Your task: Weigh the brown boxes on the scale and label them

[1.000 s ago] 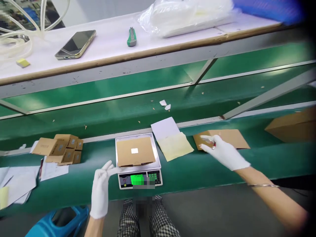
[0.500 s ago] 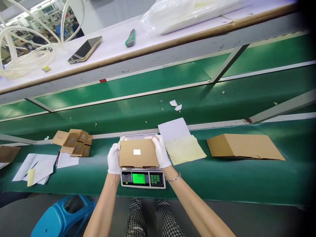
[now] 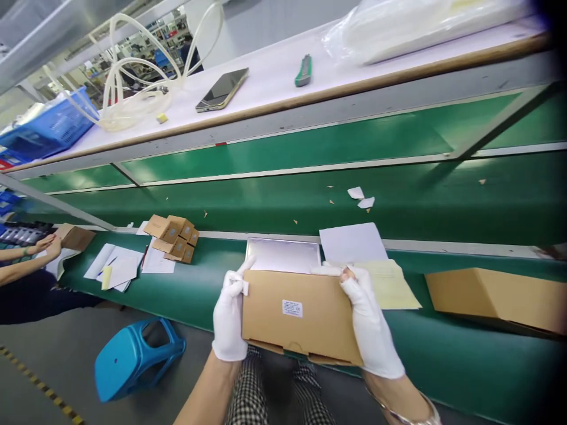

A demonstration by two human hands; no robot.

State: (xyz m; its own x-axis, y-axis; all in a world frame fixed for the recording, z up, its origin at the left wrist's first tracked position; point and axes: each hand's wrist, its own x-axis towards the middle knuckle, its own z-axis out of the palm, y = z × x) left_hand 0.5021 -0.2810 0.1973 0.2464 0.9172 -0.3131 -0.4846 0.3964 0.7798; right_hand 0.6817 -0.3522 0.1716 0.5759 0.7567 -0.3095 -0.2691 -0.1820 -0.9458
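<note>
A flat brown cardboard box with a small white printed label is held up between my two gloved hands. My left hand grips its left side, and my right hand grips the right side, the fingertips bare at the glove's end. Both hands are closed on the box edges. Behind and below the box shows the metal pan of a weighing scale; the box hides its display and keys. White paper and a yellow sheet lie to the right of the scale.
Small brown boxes are stacked at left, beside papers and a pen. A larger cardboard box lies at right. The shelf holds a phone and a green cutter. A blue stool stands below; a co-worker's hands touch another box.
My hands have lifted the cardboard box off the scale and brought it nearer to me. The view has swung left, bringing a co-worker's arms and a blue basket into sight.
</note>
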